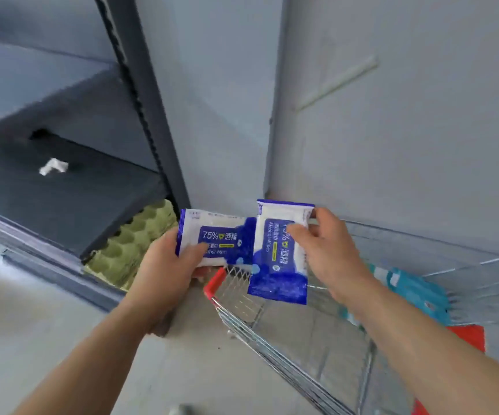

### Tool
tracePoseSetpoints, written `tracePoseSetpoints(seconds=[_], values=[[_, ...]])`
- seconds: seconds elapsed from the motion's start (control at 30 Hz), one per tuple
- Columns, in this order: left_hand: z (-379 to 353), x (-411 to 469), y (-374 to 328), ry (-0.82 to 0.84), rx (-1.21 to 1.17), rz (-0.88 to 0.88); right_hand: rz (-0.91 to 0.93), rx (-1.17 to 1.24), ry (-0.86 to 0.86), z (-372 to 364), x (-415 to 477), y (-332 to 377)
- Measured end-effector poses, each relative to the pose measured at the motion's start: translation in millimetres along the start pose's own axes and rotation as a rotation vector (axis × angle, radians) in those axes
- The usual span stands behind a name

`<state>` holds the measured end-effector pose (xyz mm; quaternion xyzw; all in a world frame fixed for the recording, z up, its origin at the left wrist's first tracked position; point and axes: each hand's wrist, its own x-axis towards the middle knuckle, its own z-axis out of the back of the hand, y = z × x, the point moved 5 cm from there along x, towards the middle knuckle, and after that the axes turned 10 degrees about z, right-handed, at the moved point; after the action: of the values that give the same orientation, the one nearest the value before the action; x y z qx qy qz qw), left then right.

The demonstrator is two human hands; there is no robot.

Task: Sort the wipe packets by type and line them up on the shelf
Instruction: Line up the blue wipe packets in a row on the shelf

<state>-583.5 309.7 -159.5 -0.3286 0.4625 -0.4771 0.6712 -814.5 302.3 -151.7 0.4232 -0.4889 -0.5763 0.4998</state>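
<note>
Head view: two wipe packets of the same kind are held up in front of the person, over the near corner of a wire cart (275, 351). Each is a soft, flat pouch, white along one end and deep blue over the rest, with a blue label panel printed "75%", Chinese characters and "Alcohol Wipes".

The left hand (167, 265) grips the level packet (221, 235) by its left end, thumb curled across the front and fingers underneath; this one lies crosswise with its print reading upright.

The right hand (329, 247) pinches the upright packet (278, 265) near its top right edge, thumb pressed on the front and fingers behind. It hangs lengthwise, white end up and print turned sideways, and its left edge overlaps the right end of the level packet.

Inside the cart, partly behind the right forearm, lie teal packets (416, 292) with white markings, too blurred to read. The cart has a red corner piece (213, 283).

At left stands a dark shelf (77, 187) with a slotted upright post (149, 100); a small white scrap (53, 166) lies on its board. Under that board sits a green egg tray (128, 244). A grey wall (392, 130) rises behind.
</note>
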Motion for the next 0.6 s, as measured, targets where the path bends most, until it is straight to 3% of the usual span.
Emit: tracePoseSetpoints(seconds=[0.13, 0.4, 0.6], values=[[107, -28, -7, -0.194, -0.068, -0.023, 0.071, 0.044, 0.136, -90, 5, 78], [326, -49, 17, -0.414, -0.232, -0.093, 0.205, 0.081, 0.338, -300, -6, 194], [481, -38, 27, -0.459, -0.348, -0.077, -0.048, 0.227, 0.528, -455, -12, 247]])
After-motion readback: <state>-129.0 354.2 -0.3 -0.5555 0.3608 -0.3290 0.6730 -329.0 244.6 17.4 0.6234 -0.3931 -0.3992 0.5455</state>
